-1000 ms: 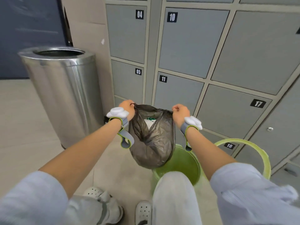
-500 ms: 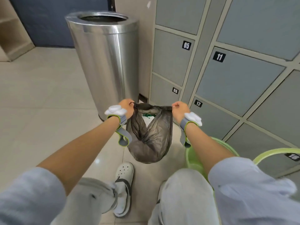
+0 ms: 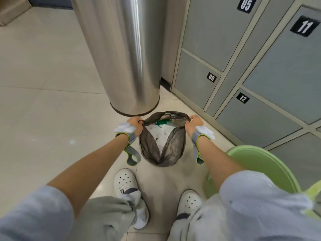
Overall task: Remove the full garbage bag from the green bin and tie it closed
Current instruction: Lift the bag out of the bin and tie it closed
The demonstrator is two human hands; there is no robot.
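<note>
A dark grey, half-transparent garbage bag (image 3: 171, 150) hangs between my hands above the floor, out of the green bin (image 3: 260, 164), which stands at the lower right. The bag's mouth gapes, and white paper and something green show inside. My left hand (image 3: 136, 125) is closed on the left side of the rim. My right hand (image 3: 193, 123) is closed on the right side. Both wrists wear grey straps with white pads.
A tall steel bin (image 3: 125, 54) stands just beyond the bag. Grey numbered lockers (image 3: 260, 84) run along the right. My two white clogs (image 3: 125, 180) stand on the pale tiled floor (image 3: 43, 119) beneath the bag.
The bag has come left, away from over the green bin, and lower toward the floor in front of the steel bin. Its mouth has spread wider. The view has tilted downward.
</note>
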